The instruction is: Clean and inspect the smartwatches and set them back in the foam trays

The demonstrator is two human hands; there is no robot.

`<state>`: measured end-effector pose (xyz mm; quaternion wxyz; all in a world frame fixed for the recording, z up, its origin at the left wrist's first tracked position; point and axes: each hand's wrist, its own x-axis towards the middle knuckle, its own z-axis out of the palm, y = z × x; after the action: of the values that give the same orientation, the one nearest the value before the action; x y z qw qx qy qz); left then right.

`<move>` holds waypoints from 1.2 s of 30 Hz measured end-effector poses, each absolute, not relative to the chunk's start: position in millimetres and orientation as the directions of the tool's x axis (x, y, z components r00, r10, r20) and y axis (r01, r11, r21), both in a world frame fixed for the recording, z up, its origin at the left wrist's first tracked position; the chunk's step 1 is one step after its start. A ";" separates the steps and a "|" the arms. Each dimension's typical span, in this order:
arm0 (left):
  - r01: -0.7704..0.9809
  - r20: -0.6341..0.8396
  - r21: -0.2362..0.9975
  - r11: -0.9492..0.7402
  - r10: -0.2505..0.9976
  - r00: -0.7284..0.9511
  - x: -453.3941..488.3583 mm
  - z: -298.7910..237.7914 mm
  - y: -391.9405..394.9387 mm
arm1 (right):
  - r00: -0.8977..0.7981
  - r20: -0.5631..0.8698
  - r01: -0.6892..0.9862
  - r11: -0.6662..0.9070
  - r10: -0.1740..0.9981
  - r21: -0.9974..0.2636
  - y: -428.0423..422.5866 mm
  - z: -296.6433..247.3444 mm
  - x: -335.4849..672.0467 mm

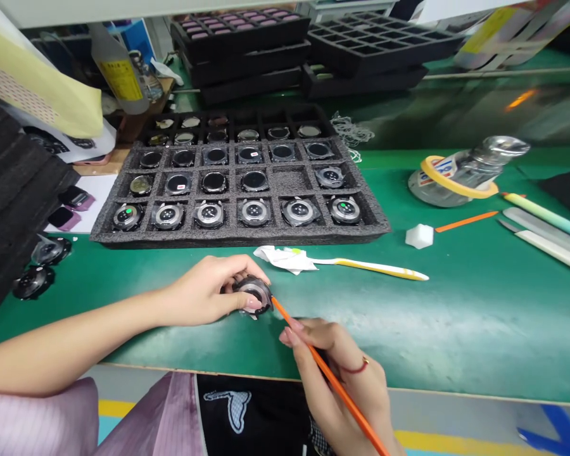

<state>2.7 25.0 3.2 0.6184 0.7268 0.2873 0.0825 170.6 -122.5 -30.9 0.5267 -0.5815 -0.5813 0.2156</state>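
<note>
Watch body (256,287), round and dark-rimmed, is found just over or on the green bench (408,342), in front of the foam tray (237,239); we cannot tell whether it touches the surface. Of the two hands, we record the left hand (216,291) curled closed about the watch body, thumb across its face. We note the right hand (337,367) pinching an orange stick (330,377) between thumb and fingers, its tip at the watch body's right rim; we cannot confirm pressure. Just beyond, we observe a white tissue (285,258) at the end of a white-and-yellow handle (384,269). We list rows of round watch parts in the tray's compartments.
</note>
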 end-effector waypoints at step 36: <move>0.378 -0.227 0.907 -0.184 0.541 0.810 -4.1 -1.0 27.3 | 0.687 0.317 0.482 -0.084 0.654 -0.872 -3.5 13.8 429.3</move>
<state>-4.1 27.3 -1.0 0.5639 0.7662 0.2996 0.0722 429.3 -3.5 13.8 0.5546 -0.7322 -0.3877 0.0773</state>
